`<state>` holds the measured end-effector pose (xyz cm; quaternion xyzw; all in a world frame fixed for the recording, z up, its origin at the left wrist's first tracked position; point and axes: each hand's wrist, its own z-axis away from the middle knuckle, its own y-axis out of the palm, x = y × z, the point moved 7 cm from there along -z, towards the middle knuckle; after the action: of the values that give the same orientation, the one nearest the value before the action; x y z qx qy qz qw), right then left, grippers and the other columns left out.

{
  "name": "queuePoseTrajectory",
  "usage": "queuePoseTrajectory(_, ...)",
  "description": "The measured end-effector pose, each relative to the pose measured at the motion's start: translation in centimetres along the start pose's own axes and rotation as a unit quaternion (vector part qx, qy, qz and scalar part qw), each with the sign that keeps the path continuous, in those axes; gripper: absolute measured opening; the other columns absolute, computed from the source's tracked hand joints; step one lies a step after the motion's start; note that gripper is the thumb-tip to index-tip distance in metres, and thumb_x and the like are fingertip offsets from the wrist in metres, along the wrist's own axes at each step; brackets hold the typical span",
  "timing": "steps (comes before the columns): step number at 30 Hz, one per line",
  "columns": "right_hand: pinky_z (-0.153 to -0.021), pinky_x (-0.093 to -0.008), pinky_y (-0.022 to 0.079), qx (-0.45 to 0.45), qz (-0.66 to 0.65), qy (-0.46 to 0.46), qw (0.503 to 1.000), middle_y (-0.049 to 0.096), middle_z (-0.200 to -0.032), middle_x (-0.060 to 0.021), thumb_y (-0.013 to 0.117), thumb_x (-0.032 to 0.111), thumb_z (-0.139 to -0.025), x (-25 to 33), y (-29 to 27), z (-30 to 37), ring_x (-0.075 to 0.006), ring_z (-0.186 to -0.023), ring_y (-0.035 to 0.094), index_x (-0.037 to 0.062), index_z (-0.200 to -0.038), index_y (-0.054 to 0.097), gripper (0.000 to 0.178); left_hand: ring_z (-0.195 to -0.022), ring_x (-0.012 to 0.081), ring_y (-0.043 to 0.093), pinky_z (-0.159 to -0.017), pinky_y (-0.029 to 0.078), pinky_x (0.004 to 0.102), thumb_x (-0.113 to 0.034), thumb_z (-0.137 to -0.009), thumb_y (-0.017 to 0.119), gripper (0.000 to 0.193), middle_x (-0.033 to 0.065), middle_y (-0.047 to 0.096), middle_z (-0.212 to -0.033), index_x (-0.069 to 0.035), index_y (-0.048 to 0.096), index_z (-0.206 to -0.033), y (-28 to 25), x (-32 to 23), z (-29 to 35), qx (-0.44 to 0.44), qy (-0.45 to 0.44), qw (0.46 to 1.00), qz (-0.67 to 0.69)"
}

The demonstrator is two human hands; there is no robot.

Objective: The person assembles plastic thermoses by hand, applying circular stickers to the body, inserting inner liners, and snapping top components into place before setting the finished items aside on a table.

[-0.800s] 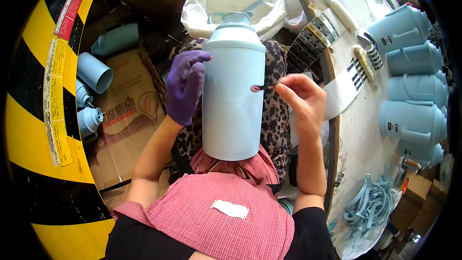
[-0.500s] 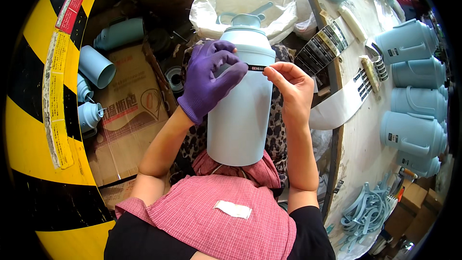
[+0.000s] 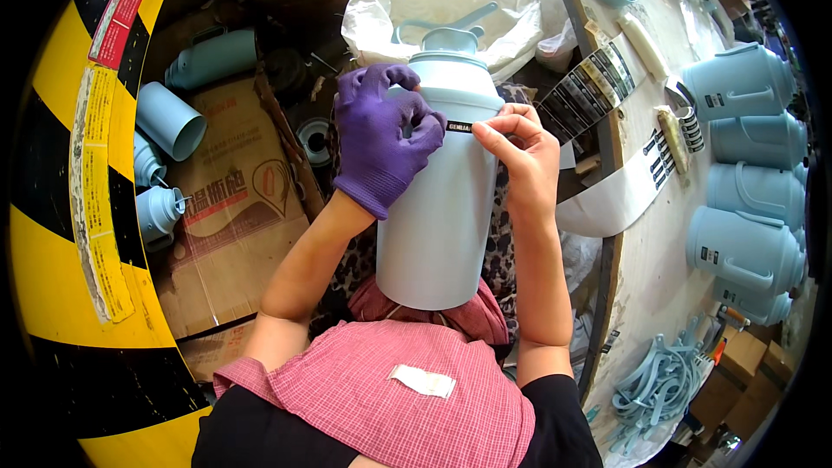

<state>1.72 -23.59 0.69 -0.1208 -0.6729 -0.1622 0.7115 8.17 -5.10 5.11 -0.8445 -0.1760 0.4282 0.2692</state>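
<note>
A light blue thermos flask (image 3: 431, 234) stands upright between my knees, its narrow spout end away from me. Across its upper body, just below the shoulder ring, sits a small black label strip (image 3: 459, 127) with pale lettering. My left hand (image 3: 386, 139), in a purple knitted glove, pinches the strip's left end, its fingers curled beside the flask's shoulder. Bare, my right hand (image 3: 527, 154) holds the other end between thumb and forefinger. Whether the strip fully touches the flask is hard to see.
Beyond the flask is a white sack (image 3: 368, 30) with blue parts. On the right-hand bench (image 3: 637, 295) are label sheets (image 3: 589, 91), several blue flasks (image 3: 741, 247) and a pile of blue handles (image 3: 654, 394). Leftward lie a cardboard box (image 3: 230, 251), loose flask bodies (image 3: 171, 121) and a striped post (image 3: 104, 381).
The flask and both hands have shifted slightly in the picture. My left fingers are curled in more around the label's end; the right hand keeps its pinch.
</note>
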Motion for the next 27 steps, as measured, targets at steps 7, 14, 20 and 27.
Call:
queuePoseTrajectory(7,-0.077,-0.0221,0.042,0.009,0.017,0.026,0.999,0.055,-0.101,0.0000,0.087,0.012,-0.076,0.3,0.2,-0.8,-0.0088,-0.091,0.053,-0.0018,-0.084,0.076,0.019,-0.103,0.0284,0.051,-0.089,0.042,0.0412,-0.013,-0.068,0.076,0.011,0.0054,0.062,-0.099,-0.009,0.066,-0.069,-0.2,-0.2,-0.5,-0.017,0.019,0.998,-0.051)
queuePoseTrajectory(14,-0.075,-0.0211,0.042,0.040,0.036,0.034,0.998,0.050,-0.099,0.0018,0.087,0.012,-0.074,-0.8,-0.3,-3.0,-0.0063,-0.086,0.048,0.0026,-0.101,0.073,0.033,-0.101,0.0308,0.053,-0.087,0.041,0.0456,-0.024,-0.073,0.070,0.016,0.0046,0.059,-0.096,-0.011,0.065,-0.066,-1.1,-0.6,-1.5,-0.010,0.077,0.973,-0.219)
queuePoseTrajectory(20,-0.079,-0.0219,0.044,0.070,-0.094,0.019,0.993,0.057,-0.114,0.0026,0.079,0.006,-0.082,-2.5,-1.2,-1.8,-0.0070,-0.085,0.047,0.0060,-0.125,0.063,0.046,-0.130,0.0475,0.044,-0.111,0.034,0.0517,-0.044,-0.092,0.065,0.059,0.0256,0.051,-0.137,-0.004,0.055,-0.135,0.9,2.3,-0.6,0.038,-0.007,0.998,0.048)
queuePoseTrajectory(27,-0.089,-0.0292,0.051,0.086,0.092,-0.014,0.992,0.067,-0.113,-0.0064,0.070,0.013,-0.096,-1.2,-9.7,11.3,-0.0129,-0.104,0.062,0.0007,-0.116,0.066,0.025,-0.148,0.0353,0.034,-0.121,0.026,0.0424,-0.026,-0.101,0.059,0.069,0.0269,0.031,-0.161,0.001,0.030,-0.157,3.0,6.1,2.2,0.236,-0.009,0.931,0.277)
